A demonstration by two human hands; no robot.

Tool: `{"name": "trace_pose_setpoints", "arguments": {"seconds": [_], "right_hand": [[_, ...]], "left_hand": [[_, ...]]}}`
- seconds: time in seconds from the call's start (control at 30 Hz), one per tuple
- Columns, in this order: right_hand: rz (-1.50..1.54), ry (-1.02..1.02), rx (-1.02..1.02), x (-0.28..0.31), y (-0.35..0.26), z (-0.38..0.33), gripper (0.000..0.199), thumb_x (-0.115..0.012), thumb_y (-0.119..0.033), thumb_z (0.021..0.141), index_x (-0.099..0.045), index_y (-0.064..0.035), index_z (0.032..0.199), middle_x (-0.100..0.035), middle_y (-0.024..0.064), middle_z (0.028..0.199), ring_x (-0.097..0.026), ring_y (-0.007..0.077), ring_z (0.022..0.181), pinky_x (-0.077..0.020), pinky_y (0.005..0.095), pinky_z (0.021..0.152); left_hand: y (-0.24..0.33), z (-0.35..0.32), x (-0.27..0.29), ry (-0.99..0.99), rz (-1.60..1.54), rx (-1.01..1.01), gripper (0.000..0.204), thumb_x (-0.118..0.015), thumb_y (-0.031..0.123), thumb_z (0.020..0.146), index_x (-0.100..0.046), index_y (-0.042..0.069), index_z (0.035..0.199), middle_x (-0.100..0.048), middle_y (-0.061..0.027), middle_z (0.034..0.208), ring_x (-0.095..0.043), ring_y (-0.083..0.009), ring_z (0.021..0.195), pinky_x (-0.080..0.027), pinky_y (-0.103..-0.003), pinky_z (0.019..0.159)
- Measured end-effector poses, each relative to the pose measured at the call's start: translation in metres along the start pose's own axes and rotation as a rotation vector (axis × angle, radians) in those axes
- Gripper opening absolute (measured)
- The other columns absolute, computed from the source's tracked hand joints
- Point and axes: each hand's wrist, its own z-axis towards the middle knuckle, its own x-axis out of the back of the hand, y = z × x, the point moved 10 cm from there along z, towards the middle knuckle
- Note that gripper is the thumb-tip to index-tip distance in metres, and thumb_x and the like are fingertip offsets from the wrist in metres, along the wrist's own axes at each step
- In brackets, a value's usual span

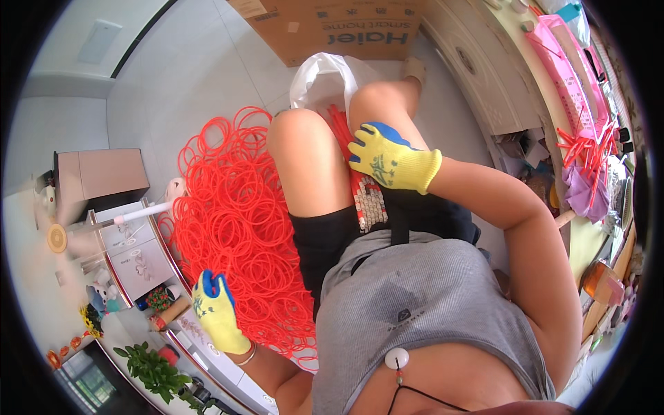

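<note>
Hundreds of loose orange rings (238, 214) heaped on the floor, spreading from nine to seven o'clock of the seated lap. Most of the heap untouched, so by the look of it plenty left to work through. At seven o'clock, left hand (216, 310), in a yellow glove with blue fingertips, down at the heap's near edge, fingers curled loosely against the rings; cannot tell whether any ring actually gripped. At the centre, between the knees, a bundle of red and white sticks (365, 197) lying along the lap, pale ends pointing toward six o'clock. Right hand (389, 160), gloved the same, resting on top of the bundle at its twelve o'clock end, fingers spread flat rather than closed round it. Behind the knees at twelve o'clock, a white bag (324, 79), a few red sticks running toward it. Farther to three o'clock, on the bench, a pink basket (564, 72) and more red pieces (588, 149) stacked loosely, possibly finished work, though hard to judge.
</note>
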Motion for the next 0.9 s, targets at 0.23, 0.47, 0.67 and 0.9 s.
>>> {"name": "trace_pose_setpoints", "arguments": {"seconds": [0.23, 0.47, 0.67, 0.9], "right_hand": [[0.241, 0.189, 0.072, 0.000, 0.013, 0.008, 0.031, -0.068, -0.023, 0.082, -0.069, -0.0181, 0.113, -0.064, 0.0047, 0.117, -0.060, 0.0265, 0.114, -0.0444, 0.0418, 0.101], [0.201, 0.124, 0.106, -0.008, 0.006, 0.004, 0.031, -0.068, -0.023, 0.083, -0.070, -0.0161, 0.113, -0.069, 0.0070, 0.111, -0.064, 0.0275, 0.109, -0.0470, 0.0434, 0.099], [0.773, 0.721, -0.077, 0.126, 0.071, -0.044, 0.028, -0.067, -0.018, 0.090, -0.070, -0.0060, 0.116, -0.069, 0.0162, 0.126, -0.064, 0.0387, 0.119, -0.0479, 0.0464, 0.104], [2.509, 1.249, 0.276, 0.214, 0.243, -0.231, 0.017, -0.052, -0.012, 0.103, -0.055, -0.0056, 0.087, -0.048, 0.0067, 0.081, -0.044, 0.0162, 0.072, -0.0412, 0.0264, 0.064]], "left_hand": [[0.105, 0.014, -0.036, -0.148, -0.655, -0.150, 0.026, -0.074, 0.007, 0.092, -0.072, -0.001, 0.117, -0.073, -0.0172, 0.107, -0.073, -0.0294, 0.094, -0.057, -0.036, 0.081], [0.215, 0.017, -0.037, -0.149, -0.603, -0.507, 0.030, -0.075, 0.012, 0.087, -0.073, 0.002, 0.115, -0.073, -0.0182, 0.100, -0.068, -0.0373, 0.090, -0.054, -0.045, 0.082], [0.248, -0.009, -0.026, -0.215, -0.857, -0.589, 0.024, -0.073, 0.007, 0.090, -0.073, -0.001, 0.113, -0.074, -0.0201, 0.107, -0.072, -0.0370, 0.099, -0.056, -0.041, 0.088], [0.298, -0.038, -0.068, -1.022, -1.799, -0.137, 0.042, -0.053, 0.021, 0.109, -0.056, -0.007, 0.140, -0.067, -0.0163, 0.131, -0.066, -0.0217, 0.117, -0.051, -0.037, 0.105]]}}
